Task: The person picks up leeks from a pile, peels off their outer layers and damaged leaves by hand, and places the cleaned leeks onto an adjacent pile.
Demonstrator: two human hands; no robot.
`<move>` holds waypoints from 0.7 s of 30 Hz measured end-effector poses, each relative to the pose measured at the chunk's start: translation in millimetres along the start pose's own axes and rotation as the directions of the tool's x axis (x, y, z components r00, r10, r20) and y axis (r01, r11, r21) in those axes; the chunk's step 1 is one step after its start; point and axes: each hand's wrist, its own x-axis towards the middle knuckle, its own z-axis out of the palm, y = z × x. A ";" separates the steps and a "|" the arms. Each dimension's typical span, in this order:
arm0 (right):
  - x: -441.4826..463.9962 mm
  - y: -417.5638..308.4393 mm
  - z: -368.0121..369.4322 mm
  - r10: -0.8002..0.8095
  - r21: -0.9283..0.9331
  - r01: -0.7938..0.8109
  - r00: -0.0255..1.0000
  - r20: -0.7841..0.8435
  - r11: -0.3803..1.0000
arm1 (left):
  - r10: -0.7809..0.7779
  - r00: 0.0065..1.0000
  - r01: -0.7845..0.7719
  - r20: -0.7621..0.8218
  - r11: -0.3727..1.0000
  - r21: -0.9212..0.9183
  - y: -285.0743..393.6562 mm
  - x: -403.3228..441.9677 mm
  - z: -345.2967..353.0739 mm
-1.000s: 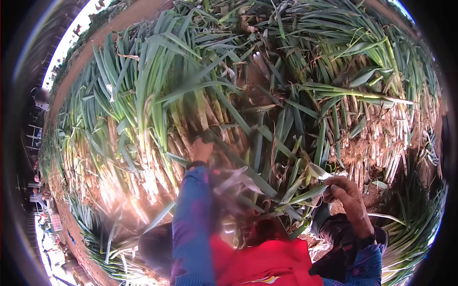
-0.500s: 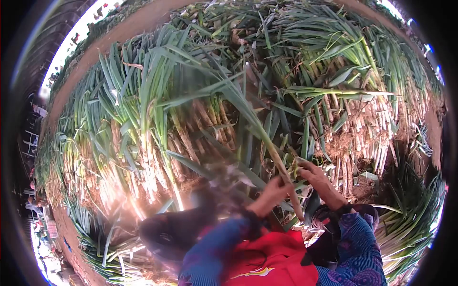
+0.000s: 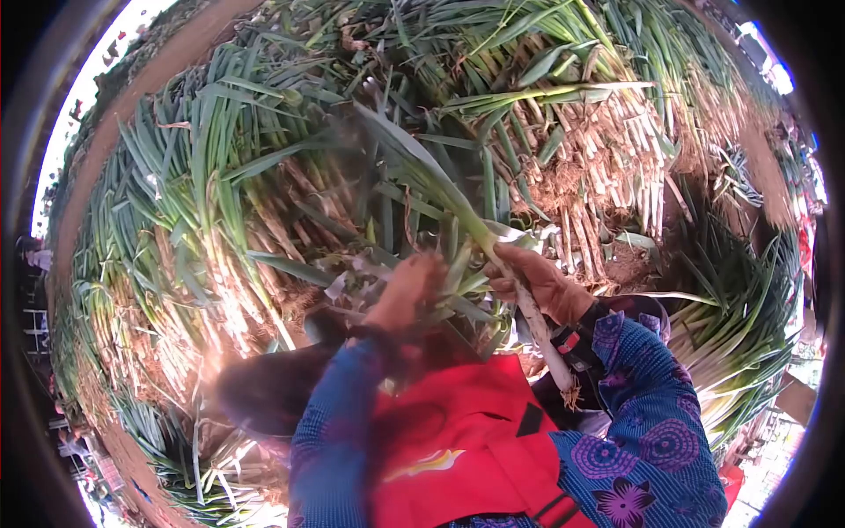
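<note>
R hand — fingers curled round leek-like stalk just below leaf fork, closed on it; roots below & right of fingers, over red apron edge; leaves up-left of them. L hand nr, left of R fingers, blurred — can't tell how open or if holding anything. Handling (judged): light, shank firm, leaves floppy, easily torn, skin prob. slippery. Best hold mid-shank, abt where R fingers sit. Vs 0.5 s ago: stalk was in L hand, now in R; shank looks whiter.
</note>
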 end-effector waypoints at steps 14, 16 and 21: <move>-51.7 -5.8 12.3 -0.181 0.186 0.112 0.892 0.414 0.976 | 0.305 0.943 -0.180 0.137 0.807 -0.562 94.6 59.4 72.2; -50.2 -5.2 8.9 -0.145 0.164 0.081 0.892 0.428 0.983 | 0.332 0.938 -0.217 0.097 0.783 -0.583 102.1 56.4 76.3; -46.7 -6.8 13.4 -0.036 -0.035 0.047 0.960 0.277 0.998 | 0.423 0.906 -0.383 0.004 0.826 -0.414 113.0 45.4 67.4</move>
